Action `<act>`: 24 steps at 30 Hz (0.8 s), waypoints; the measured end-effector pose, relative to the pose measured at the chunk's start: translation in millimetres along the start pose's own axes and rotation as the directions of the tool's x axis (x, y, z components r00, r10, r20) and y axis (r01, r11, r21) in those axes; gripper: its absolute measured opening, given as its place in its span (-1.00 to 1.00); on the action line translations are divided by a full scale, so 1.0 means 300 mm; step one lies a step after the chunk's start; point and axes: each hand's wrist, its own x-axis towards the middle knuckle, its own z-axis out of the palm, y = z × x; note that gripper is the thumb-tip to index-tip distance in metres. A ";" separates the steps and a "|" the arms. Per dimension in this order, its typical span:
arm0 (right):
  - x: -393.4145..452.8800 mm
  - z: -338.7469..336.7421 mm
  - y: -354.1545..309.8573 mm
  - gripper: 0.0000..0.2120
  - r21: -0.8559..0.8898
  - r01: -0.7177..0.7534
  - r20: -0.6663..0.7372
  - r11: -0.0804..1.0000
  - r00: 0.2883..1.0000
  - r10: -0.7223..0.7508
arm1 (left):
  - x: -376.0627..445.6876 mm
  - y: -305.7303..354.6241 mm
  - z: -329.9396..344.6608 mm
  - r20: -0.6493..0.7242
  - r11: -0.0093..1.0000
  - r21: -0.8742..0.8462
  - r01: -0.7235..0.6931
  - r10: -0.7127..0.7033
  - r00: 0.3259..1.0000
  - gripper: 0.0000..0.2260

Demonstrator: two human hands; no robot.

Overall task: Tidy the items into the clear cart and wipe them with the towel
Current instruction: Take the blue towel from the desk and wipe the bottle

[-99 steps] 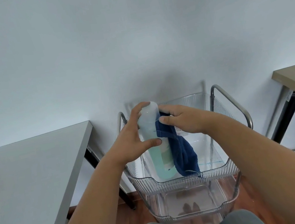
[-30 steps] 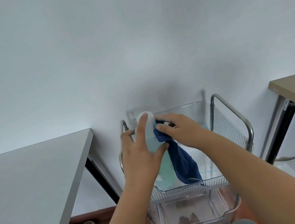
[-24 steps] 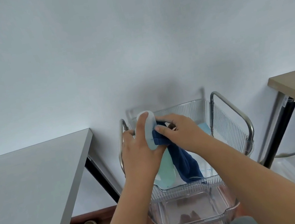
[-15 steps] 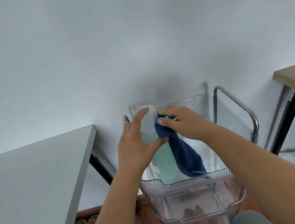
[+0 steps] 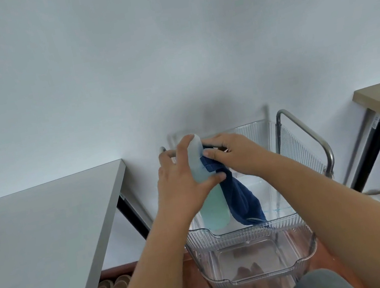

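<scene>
The left hand (image 5: 182, 191) curls round a smooth, pale, rounded bottle (image 5: 203, 184), thumb across its front, holding it above the top tray of the clear ribbed plastic cart (image 5: 250, 232). The right hand (image 5: 234, 156) pinches a soft dark-blue towel (image 5: 242, 200) against the bottle; the cloth hangs into the tray.

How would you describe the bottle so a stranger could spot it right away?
Find the clear cart against the wall, between two tables. Above its top tray, the left hand grips a pale mint bottle. It is the only light, smooth thing there, beside the dark blue towel pressed to it.
</scene>
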 end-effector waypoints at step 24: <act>-0.021 -0.043 0.026 -0.72 0.178 -0.007 0.022 0.984 1.000 0.004 | 0.050 -0.082 -0.052 0.241 0.897 -0.431 -0.094 0.215 0.946 -0.23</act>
